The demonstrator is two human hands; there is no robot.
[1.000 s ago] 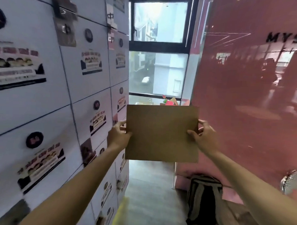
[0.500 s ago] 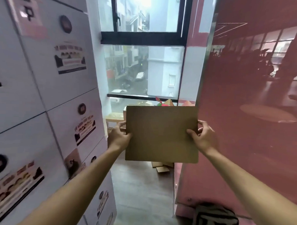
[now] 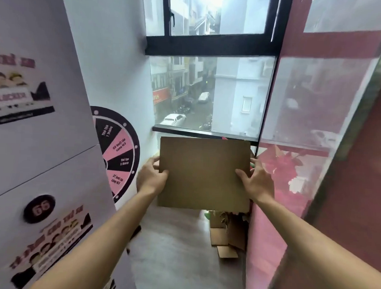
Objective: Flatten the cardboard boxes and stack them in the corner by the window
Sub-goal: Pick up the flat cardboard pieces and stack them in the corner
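Observation:
I hold a flattened brown cardboard box upright in front of me, at chest height, facing the window. My left hand grips its left edge, thumb on the near face. My right hand grips the right edge the same way. Below and behind the sheet, more cardboard pieces lie on the floor in the corner by the window, partly hidden by the sheet.
White lockers with stickers line the left side. A pink and black wheel sticker is on the white wall beside them. A red glossy panel walls the right. Grey floor runs between them to the window.
I have walked forward down the narrow passage with the cardboard held the same way. The window and corner are much closer, and the backpack on the floor has dropped out of view.

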